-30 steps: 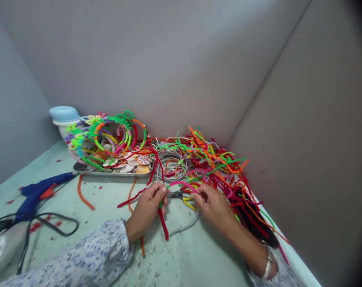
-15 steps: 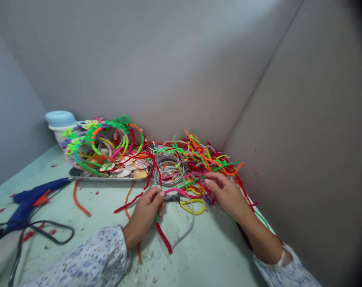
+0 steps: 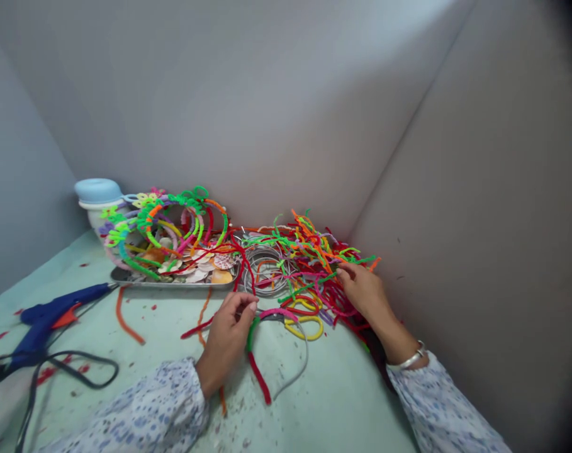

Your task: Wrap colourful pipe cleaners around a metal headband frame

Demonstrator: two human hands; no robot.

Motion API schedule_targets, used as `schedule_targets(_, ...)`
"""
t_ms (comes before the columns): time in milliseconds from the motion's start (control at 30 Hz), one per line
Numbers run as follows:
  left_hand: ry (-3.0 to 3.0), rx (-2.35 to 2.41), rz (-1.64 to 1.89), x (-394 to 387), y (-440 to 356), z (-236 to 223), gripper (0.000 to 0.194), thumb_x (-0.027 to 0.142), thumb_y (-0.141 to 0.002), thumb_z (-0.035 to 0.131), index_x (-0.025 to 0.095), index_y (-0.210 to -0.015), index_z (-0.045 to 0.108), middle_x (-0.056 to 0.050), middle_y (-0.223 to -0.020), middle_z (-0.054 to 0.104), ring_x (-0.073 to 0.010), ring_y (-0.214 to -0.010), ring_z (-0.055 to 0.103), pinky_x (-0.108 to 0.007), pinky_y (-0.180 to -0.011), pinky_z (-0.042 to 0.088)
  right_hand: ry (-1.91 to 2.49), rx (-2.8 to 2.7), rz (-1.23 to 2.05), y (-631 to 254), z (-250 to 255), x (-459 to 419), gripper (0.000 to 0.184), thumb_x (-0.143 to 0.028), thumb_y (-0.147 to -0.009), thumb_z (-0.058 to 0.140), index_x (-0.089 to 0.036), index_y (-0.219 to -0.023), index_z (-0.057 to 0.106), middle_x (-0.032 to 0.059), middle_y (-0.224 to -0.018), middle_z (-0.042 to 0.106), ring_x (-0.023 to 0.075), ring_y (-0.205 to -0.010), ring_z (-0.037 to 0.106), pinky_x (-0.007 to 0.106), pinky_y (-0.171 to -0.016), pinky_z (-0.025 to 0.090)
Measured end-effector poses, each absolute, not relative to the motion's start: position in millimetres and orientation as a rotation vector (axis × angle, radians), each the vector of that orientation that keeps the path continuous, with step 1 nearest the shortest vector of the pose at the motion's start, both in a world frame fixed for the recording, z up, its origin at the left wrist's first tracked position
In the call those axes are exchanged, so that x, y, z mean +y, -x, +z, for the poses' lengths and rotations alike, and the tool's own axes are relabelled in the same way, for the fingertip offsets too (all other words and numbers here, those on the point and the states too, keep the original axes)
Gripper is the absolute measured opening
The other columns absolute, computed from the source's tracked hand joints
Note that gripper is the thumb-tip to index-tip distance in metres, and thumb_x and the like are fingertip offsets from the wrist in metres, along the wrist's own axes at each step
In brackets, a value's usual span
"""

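My left hand (image 3: 229, 327) pinches a thin grey wire headband (image 3: 306, 362) near its top. Pink, green and red pipe cleaner wraps part of the hoop; its right leg is bare wire. Over at the heap of pipe cleaners (image 3: 330, 286), my right hand (image 3: 365, 292) has thumb and fingers closed at the near side. A green pipe cleaner (image 3: 314, 286) leads up to its fingertips and seems to be between them, though the fingers partly hide the contact. Scissors with yellow and red handles (image 3: 309, 327) lie just behind the headband.
A coil of bare wire hoops (image 3: 267, 267) lies beside a metal tray (image 3: 172, 285) of shells, with finished colourful headbands (image 3: 156, 233) on top. A white bottle with a blue lid (image 3: 98, 190) stands behind. At left lies a blue glue gun (image 3: 54, 308) with its cord. Walls rise behind and right.
My right hand has moved right and slightly back along the pipe cleaner heap, away from the pink strand. My left hand keeps the headband nearly in place, its green wrap now showing more.
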State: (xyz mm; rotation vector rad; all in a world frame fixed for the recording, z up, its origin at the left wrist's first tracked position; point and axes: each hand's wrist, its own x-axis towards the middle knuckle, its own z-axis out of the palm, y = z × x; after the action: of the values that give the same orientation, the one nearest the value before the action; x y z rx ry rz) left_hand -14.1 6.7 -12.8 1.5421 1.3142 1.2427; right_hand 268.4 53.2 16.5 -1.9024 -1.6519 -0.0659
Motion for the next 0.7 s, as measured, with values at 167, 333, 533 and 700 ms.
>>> schedule_targets(167,-1.459,1.256,1.207,4.1,12.6,-12.6,0.02,0.036,-0.085,0.052,0.02,-0.094,0.059,0.0,-0.078,0.059,-0.0158,-0.069,0.052,-0.024,-0.061,0.039,1.651,-1.439,-0.244,-274.3,30.2,47.0,0.027,-0.032,-0.084,0.051,-0.017,-0.096,0.07,0.0091,-0.09,0.071,0.0209,-0.079,0.065,0.034,-0.076,0.048)
schedule_targets(333,-1.438,1.237,1.207,3.9,11.6,-12.8,0.022,0.037,-0.083,0.054,0.02,-0.095,0.06,0.002,-0.071,0.056,-0.0137,-0.06,0.047,-0.022,-0.054,0.035,1.395,-1.181,-0.465,-280.1,54.2,33.1,0.022,-0.031,-0.085,0.053,-0.018,-0.098,0.066,0.0065,-0.09,0.066,0.0186,-0.076,0.063,0.032,-0.07,0.051)
schedule_targets(533,-1.464,1.239,1.208,2.6,10.7,-11.1,0.021,0.037,-0.082,0.055,0.02,-0.094,0.061,0.0,-0.074,0.059,-0.0146,-0.061,0.049,-0.022,-0.054,0.035,1.1,-1.271,-0.761,-274.6,78.1,6.0,0.017,-0.016,-0.084,0.055,-0.023,-0.098,0.062,0.0073,-0.098,0.065,0.0243,-0.099,0.058,0.044,-0.085,0.047)
schedule_targets(700,-1.504,1.208,1.194,-0.4,10.2,-9.5,0.02,0.035,-0.082,0.054,0.021,-0.094,0.061,0.0,-0.075,0.06,-0.015,-0.062,0.049,-0.023,-0.056,0.037,0.991,-1.104,-0.606,-265.2,93.2,-3.9,0.016,-0.016,-0.081,0.061,-0.022,-0.096,0.063,0.0072,-0.098,0.061,0.0242,-0.093,0.061,0.041,-0.077,0.05)
